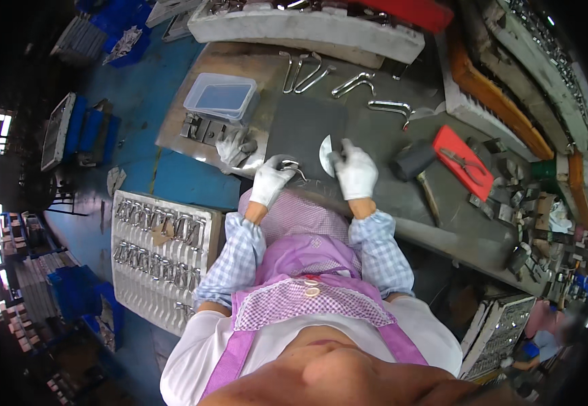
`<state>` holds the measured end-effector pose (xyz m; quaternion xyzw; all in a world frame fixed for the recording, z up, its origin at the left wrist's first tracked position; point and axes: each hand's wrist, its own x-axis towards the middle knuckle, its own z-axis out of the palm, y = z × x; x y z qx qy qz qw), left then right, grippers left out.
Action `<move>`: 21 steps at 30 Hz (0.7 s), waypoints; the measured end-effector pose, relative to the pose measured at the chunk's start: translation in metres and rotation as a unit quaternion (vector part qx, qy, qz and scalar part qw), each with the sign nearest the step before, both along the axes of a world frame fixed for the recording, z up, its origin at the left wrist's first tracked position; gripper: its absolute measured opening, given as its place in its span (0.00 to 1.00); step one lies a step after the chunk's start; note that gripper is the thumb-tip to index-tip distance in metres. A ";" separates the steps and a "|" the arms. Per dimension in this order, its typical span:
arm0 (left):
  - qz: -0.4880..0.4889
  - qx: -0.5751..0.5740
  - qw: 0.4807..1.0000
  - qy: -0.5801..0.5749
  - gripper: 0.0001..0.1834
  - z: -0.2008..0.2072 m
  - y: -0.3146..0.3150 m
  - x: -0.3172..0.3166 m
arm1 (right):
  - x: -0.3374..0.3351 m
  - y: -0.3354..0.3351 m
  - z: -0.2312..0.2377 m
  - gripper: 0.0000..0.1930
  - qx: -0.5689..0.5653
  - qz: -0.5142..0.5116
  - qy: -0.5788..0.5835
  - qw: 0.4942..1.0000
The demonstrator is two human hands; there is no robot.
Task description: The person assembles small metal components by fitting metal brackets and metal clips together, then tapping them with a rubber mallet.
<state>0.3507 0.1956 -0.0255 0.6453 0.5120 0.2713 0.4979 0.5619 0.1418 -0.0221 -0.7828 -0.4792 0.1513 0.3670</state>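
Note:
Near the front edge of the metal workbench (260, 59), my white-gloved left hand (271, 181) pinches a small, shiny, curved metal piece (295, 167). Level with it on the right, my gloved right hand (357, 174) has its fingers closed on the edge of a flat, pale half-round plate (325, 154). The plate is over the dark mat (307, 125), apart from the metal piece. Farther back lie several bent chrome handles (353, 84). Beside my left hand is a crumpled white glove (234, 146).
A clear plastic box (221, 96) and a small metal block (199, 128) stand at the left. On the right, pliers (462, 162) lie on a red board (451, 143), beside a dark cylinder (412, 160). A slotted white rack (162, 271) of metal parts stands left of me.

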 end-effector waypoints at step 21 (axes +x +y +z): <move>0.121 -0.223 0.897 -0.363 0.17 0.004 -0.077 -0.012 | -0.081 -0.066 0.053 0.26 0.018 0.100 0.415 0.904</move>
